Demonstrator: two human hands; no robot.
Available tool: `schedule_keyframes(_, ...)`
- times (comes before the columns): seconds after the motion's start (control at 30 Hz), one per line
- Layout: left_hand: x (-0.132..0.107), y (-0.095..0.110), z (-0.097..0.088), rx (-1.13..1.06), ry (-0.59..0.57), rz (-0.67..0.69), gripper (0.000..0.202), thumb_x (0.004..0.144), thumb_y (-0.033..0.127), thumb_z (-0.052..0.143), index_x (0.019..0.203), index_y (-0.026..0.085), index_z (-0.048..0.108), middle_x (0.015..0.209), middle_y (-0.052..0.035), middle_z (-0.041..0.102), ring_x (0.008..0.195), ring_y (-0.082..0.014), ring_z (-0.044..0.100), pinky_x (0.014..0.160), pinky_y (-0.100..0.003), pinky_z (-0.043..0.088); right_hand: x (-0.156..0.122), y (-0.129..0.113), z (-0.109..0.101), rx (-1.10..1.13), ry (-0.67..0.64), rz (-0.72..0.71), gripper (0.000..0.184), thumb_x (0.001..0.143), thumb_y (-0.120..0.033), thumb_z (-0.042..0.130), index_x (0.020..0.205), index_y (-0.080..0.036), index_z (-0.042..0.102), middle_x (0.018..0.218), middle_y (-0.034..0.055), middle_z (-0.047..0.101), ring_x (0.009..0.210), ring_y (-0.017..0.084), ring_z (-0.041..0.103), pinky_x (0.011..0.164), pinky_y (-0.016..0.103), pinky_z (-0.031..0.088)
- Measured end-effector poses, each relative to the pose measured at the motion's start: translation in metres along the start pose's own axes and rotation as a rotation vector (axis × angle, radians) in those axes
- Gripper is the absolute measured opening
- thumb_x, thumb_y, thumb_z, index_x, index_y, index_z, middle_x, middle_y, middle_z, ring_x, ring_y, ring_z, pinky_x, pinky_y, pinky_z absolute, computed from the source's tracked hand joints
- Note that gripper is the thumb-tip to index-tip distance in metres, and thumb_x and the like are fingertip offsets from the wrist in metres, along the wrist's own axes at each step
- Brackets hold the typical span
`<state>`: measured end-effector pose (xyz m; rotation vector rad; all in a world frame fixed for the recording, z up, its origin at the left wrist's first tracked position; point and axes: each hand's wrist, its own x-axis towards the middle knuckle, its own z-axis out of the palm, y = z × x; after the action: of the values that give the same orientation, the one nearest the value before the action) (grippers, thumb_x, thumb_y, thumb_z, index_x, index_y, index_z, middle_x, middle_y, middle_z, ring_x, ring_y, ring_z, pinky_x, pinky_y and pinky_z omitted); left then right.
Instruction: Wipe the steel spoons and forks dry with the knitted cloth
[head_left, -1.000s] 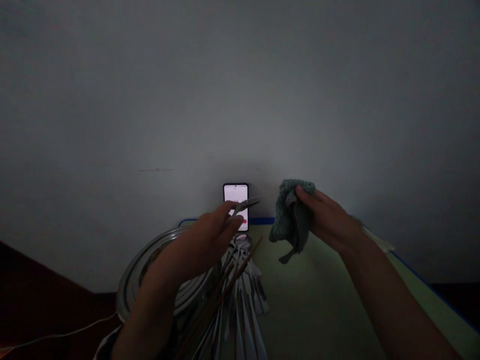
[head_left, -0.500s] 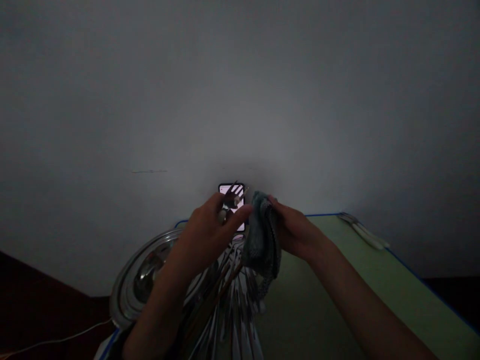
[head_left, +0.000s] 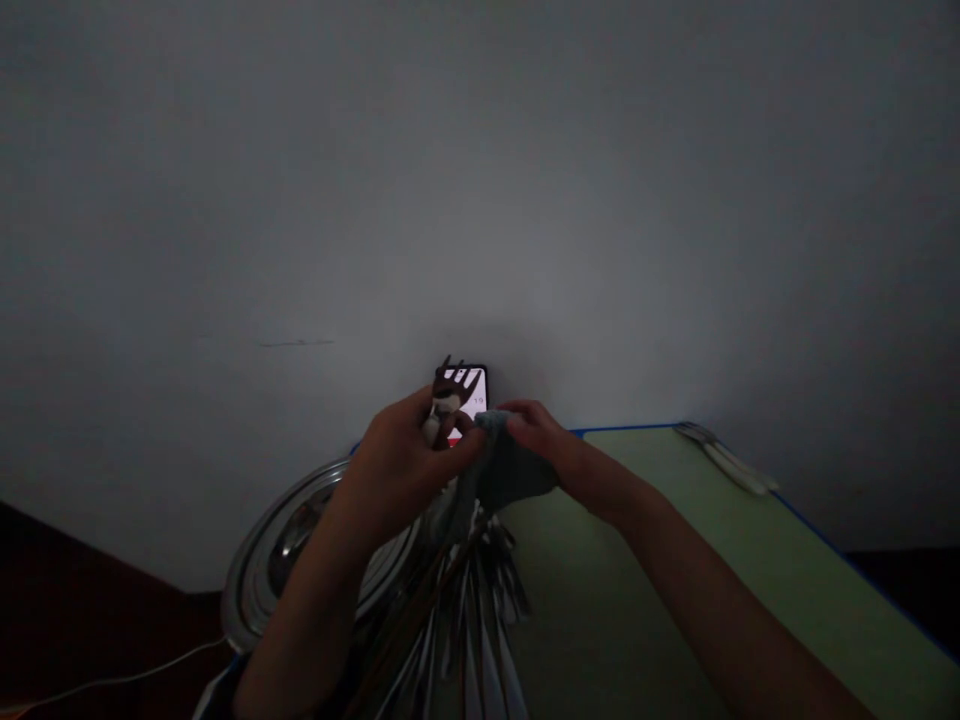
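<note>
My left hand (head_left: 405,455) is closed round a fork (head_left: 452,388), whose tines point up in front of a lit phone (head_left: 477,402). In my right hand (head_left: 551,440) is a grey-green cloth (head_left: 514,470), pinched near its top edge and hanging down. The cloth's upper left corner meets the thumb of my left hand. Much of the fork's handle is hidden by my fingers. Below the hands, a pile of cutlery (head_left: 480,640) with metal handles and brown sticks lies on the table.
A round metal lid or tray (head_left: 244,590) stands at the left, partly behind my left forearm. Forks with pale handles (head_left: 731,465) lie at the far right edge of the green table (head_left: 637,600). A grey wall (head_left: 480,200) rises behind. A white cable (head_left: 135,680) runs at lower left.
My right hand has moved left with the cloth, which now meets my left hand and hangs more spread out. The fork has shifted slightly left and turned its tines.
</note>
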<state>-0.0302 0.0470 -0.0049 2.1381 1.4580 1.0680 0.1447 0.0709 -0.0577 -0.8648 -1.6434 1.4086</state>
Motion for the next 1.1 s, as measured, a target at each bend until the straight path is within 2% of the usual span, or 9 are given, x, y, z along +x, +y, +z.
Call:
schedule_keyframes(0.1, 0.0, 0.0, -0.004, 0.024, 0.01, -0.009, 0.014, 0.073, 0.03, 0.061, 0.076, 0.016, 0.057, 0.062, 0.0039, 0.055, 0.054, -0.0092, 0.049, 0.049, -0.019, 0.038, -0.002, -0.001, -0.004, -0.071, -0.072, 0.025, 0.046, 0.072, -0.036, 0.066, 0.111, -0.019, 0.049, 0.105, 0.0072, 0.061, 0.088, 0.018, 0.059, 0.075, 0.032, 0.047)
schedule_keyframes(0.2, 0.002, -0.002, -0.004, -0.015, 0.027, -0.024, 0.015, 0.075, 0.03, 0.06, 0.081, 0.017, 0.055, 0.066, 0.0029, 0.055, 0.055, -0.0089, 0.049, 0.048, -0.019, 0.037, -0.002, -0.004, -0.011, -0.161, -0.088, 0.073, 0.023, 0.074, -0.027, 0.061, 0.095, -0.018, 0.06, 0.089, 0.0039, 0.065, 0.078, 0.017, 0.06, 0.069, 0.03, 0.046)
schedule_keyframes(0.43, 0.005, -0.011, 0.003, -0.237, -0.121, -0.063, 0.02, 0.09, 0.034, 0.039, 0.088, 0.018, 0.052, 0.064, 0.0032, 0.054, 0.045, -0.0065, 0.043, 0.043, -0.019, 0.035, -0.005, -0.012, -0.038, 0.145, 0.269, 0.074, 0.018, 0.07, -0.024, 0.061, 0.086, -0.017, 0.064, 0.079, 0.0015, 0.067, 0.067, 0.014, 0.06, 0.061, 0.025, 0.044)
schedule_keyframes(0.57, 0.004, -0.01, 0.0, -0.095, -0.133, 0.077, 0.018, 0.086, 0.03, 0.048, 0.082, 0.017, 0.06, 0.076, -0.0011, 0.062, 0.068, -0.0117, 0.056, 0.062, -0.023, 0.043, -0.005, -0.014, -0.05, 0.308, 0.407, 0.041, 0.015, 0.068, -0.028, 0.064, 0.078, -0.016, 0.063, 0.078, 0.0025, 0.067, 0.065, 0.014, 0.06, 0.065, 0.025, 0.046)
schedule_keyframes(0.67, 0.003, -0.009, -0.003, -0.033, -0.091, 0.111, 0.017, 0.083, 0.029, 0.052, 0.081, 0.017, 0.064, 0.08, -0.0023, 0.064, 0.072, -0.013, 0.058, 0.065, -0.024, 0.045, -0.006, -0.016, -0.051, 0.232, 0.461, 0.021, 0.016, 0.068, -0.029, 0.065, 0.078, -0.017, 0.064, 0.075, 0.0017, 0.066, 0.064, 0.014, 0.059, 0.061, 0.025, 0.045)
schedule_keyframes(0.77, 0.002, -0.006, 0.0, -0.157, -0.18, 0.045, 0.018, 0.083, 0.029, 0.052, 0.083, 0.016, 0.064, 0.072, -0.0011, 0.065, 0.057, -0.0104, 0.058, 0.055, -0.022, 0.046, -0.009, -0.022, -0.045, 0.009, 0.494, -0.03, 0.019, 0.07, -0.034, 0.064, 0.082, -0.018, 0.064, 0.074, 0.0005, 0.064, 0.065, 0.015, 0.058, 0.058, 0.025, 0.044)
schedule_keyframes(0.9, 0.0, 0.001, 0.01, -0.287, -0.22, -0.005, 0.015, 0.081, 0.025, 0.054, 0.087, 0.015, 0.063, 0.077, -0.0032, 0.068, 0.063, -0.0125, 0.063, 0.06, -0.023, 0.052, -0.018, -0.033, -0.029, -0.271, 0.282, 0.001, 0.027, 0.075, -0.044, 0.06, 0.083, -0.018, 0.065, 0.072, 0.0006, 0.062, 0.063, 0.015, 0.054, 0.055, 0.026, 0.041)
schedule_keyframes(1.0, 0.001, 0.005, 0.013, -0.277, -0.172, -0.019, 0.012, 0.077, 0.021, 0.057, 0.085, 0.014, 0.064, 0.077, -0.0039, 0.07, 0.068, -0.0146, 0.065, 0.064, -0.025, 0.053, -0.022, -0.038, -0.019, -0.194, 0.035, 0.003, 0.042, 0.084, -0.053, 0.043, 0.08, -0.018, 0.066, 0.072, 0.0021, 0.061, 0.066, 0.015, 0.054, 0.06, 0.027, 0.043)
schedule_keyframes(1.1, 0.001, 0.007, 0.012, -0.279, -0.079, -0.052, 0.007, 0.074, 0.018, 0.061, 0.08, 0.015, 0.064, 0.072, -0.0019, 0.07, 0.064, -0.014, 0.065, 0.062, -0.025, 0.053, -0.022, -0.038, -0.019, -0.157, -0.067, -0.054, 0.05, 0.09, -0.05, 0.028, 0.085, -0.019, 0.065, 0.078, 0.0034, 0.061, 0.076, 0.016, 0.056, 0.073, 0.031, 0.044)
